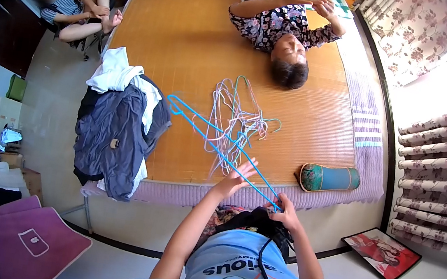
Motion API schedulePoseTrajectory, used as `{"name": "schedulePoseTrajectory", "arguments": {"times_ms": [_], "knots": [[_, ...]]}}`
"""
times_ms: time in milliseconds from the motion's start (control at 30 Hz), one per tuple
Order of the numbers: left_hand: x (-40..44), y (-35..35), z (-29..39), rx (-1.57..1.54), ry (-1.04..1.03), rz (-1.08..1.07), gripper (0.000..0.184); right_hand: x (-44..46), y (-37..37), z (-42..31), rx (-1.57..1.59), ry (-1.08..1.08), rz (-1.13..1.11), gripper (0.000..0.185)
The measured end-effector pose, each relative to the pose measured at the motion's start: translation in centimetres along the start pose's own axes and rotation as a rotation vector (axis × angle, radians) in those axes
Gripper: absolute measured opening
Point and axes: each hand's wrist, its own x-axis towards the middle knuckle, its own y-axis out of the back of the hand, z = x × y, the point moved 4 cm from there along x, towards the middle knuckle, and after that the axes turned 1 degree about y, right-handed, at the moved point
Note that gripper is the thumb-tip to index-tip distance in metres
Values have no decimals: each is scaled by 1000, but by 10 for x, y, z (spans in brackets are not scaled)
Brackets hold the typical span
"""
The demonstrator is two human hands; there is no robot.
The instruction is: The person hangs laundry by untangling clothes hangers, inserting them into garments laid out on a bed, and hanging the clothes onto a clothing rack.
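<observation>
A blue clothes hanger (216, 149) slants over the near edge of the bed, its far end close to the clothes pile. My right hand (285, 214) grips its near end, fingers closed. My left hand (236, 178) is beside the hanger's lower bar, with fingers spread and stretched out; the bar passes across it. Just beyond lies a tangled heap of wire hangers (234, 112), white, pink and green, on the bed mat. A dark, partly patterned cloth (257, 223) is bunched below my hands, close to my body.
Dark and white clothes (122, 128) are piled at the bed's left edge. A person (287, 26) lies on the mat (182, 32); another person (77, 8) sits at far left. A green-blue bolster (329, 179) lies at right. A framed picture (382, 252) is on the floor.
</observation>
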Motion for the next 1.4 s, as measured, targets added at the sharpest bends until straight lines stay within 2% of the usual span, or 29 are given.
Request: {"name": "schedulePoseTrajectory", "arguments": {"times_ms": [67,133,200,267,333,367,400,467,500,533,600,633,733,800,867,933,967,1000,1067,1133,1200,1233,1267,1333,1367,1400], "knots": [[-5,-11,13,-42,-88,-124,105,-2,-1,-4,-11,34,-23,41],[-11,-21,22,-82,-113,-125,106,-2,-1,-6,-55,65,-93,44],[-20,-36,36,-224,-232,-146,105,1,-3,-9,-94,61,-137,46],[-25,-43,41,-242,-270,-88,100,3,-8,-18,1,28,-251,47],[-29,-49,45,-249,-334,52,95,9,-6,-17,37,-47,-331,48],[-28,-52,47,-258,-405,105,82,12,-7,-19,95,-63,-410,48],[-24,-54,46,-260,-414,112,82,14,-8,-19,151,-78,-488,49],[-16,-45,43,-56,-334,440,65,24,-6,-12,210,-47,-557,48],[-17,-59,61,-114,-350,510,49,27,-8,-13,213,-76,-617,47],[-14,-60,63,-117,-367,516,49,28,-9,-14,216,-105,-678,47],[-11,-54,64,4,-299,676,45,30,-13,-21,192,-114,-701,52],[-8,-50,63,77,-382,735,45,30,-15,-25,135,-123,-700,55],[-4,-41,54,108,-401,845,47,31,-25,-39,88,-80,-668,63],[-3,-46,56,110,-456,855,47,32,-28,-49,220,-302,-410,61],[-4,-55,64,108,-453,834,53,32,-34,-60,319,-339,-369,57],[-4,-51,69,134,-432,829,54,34,-33,-66,143,-313,-351,53],[-4,-53,68,85,-393,777,55,34,-34,-68,2,-234,-343,49],[-5,-55,70,39,-355,723,56,34,-33,-65,-2,-234,-342,49],[-12,-42,59,32,-402,655,59,37,-28,-62,-137,-90,-323,49],[-36,-36,68,431,-409,589,56,33,-24,-69,-91,-58,-248,51],[-68,-34,85,561,-380,565,49,34,-12,-73,-456,109,-169,56],[-77,-26,86,626,-320,612,44,34,-11,-75,-465,100,-195,58],[-86,-23,92,740,-374,670,37,34,-12,-77,-460,98,-195,58],[-92,-14,95,939,-383,778,46,33,-16,-77,-320,-2,-238,57],[-88,-8,91,941,-384,779,46,33,-15,-75,-269,-1,-233,56],[-82,-3,86,974,-481,798,55,32,-18,-79,-269,1,-237,56]]}}
